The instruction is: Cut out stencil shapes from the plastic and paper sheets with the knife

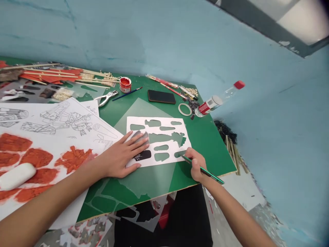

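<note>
A white paper sheet with several cut-out shapes [151,162] lies on a translucent sheet [156,181] on the green table. My left hand [122,154] rests flat on the white sheet's left side, fingers spread. A shiny grey piece [146,138] shows partly beneath its fingers. Below these fingers, a black rounded piece with a light drawing [146,155] appears in one of the openings. My right hand [197,164] grips a green-and-black pencil [212,176], its tip at the sheet's lower-right cut-out. The pencil's back end points down to the right.
Drawings and orange-painted shapes cover paper [64,137] at left, under a white oblong object [17,176]. Behind stand a red paint jar [125,85], pliers-like punch [106,98], paintbrush [127,93], phone [161,96], tape roll [184,109] and bottle [209,105]. A blue wall [164,41] borders the table.
</note>
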Demonstrator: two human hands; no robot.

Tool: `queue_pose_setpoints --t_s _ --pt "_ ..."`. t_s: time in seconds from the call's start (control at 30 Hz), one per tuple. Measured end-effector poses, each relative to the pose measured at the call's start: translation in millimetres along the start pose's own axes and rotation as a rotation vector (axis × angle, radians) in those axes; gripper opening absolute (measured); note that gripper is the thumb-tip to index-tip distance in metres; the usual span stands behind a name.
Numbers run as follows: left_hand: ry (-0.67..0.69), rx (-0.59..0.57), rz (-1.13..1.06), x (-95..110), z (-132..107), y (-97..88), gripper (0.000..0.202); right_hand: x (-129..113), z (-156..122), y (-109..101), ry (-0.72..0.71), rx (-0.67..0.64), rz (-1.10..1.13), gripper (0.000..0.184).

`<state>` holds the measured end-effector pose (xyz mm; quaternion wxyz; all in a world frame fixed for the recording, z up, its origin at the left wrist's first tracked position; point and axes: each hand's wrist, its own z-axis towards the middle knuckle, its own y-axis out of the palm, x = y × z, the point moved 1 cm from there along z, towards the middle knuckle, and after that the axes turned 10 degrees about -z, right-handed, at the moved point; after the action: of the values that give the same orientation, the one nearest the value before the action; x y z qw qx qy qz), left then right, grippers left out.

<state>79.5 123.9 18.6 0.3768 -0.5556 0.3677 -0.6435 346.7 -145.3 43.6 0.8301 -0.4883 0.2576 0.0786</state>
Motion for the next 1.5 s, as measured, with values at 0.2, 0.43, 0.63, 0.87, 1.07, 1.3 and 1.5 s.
queue_pose_setpoints --t_s 0.2,0.43,0.63,0.87,1.07,1.3,1.5 --pt "-0.003 0.048 -0.087 4.2 -1.9 4.0 0.093 -64.8 69.9 34.5 -0.403 -0.251 0.263 0.038" --pt "-0.032 0.034 -0.162 7.4 -1.9 -0.2 0.097 -72.7 84.1 78.1 -0.434 -0.321 0.296 0.037" --pt "-0.058 -0.007 -0.199 9.7 -0.4 -5.2 0.096 -69.7 74.5 74.4 -0.465 -0.391 0.239 0.036" --pt "-0.087 -0.028 -0.209 9.8 -0.3 -6.5 0.098 -81.5 65.9 76.8 -0.432 -0.332 0.194 0.036" --pt "-0.068 -0.029 -0.215 10.3 0.4 -9.6 0.094 -80.5 63.6 77.1 -0.463 -0.327 0.134 0.038" --pt "-0.072 -0.044 -0.209 10.7 0.9 -11.1 0.090 -81.3 64.3 76.9 -0.477 -0.344 0.143 0.043" --pt "-0.057 -0.029 -0.197 10.5 1.0 -11.5 0.088 -80.6 64.4 76.3 -0.489 -0.343 0.140 0.042"
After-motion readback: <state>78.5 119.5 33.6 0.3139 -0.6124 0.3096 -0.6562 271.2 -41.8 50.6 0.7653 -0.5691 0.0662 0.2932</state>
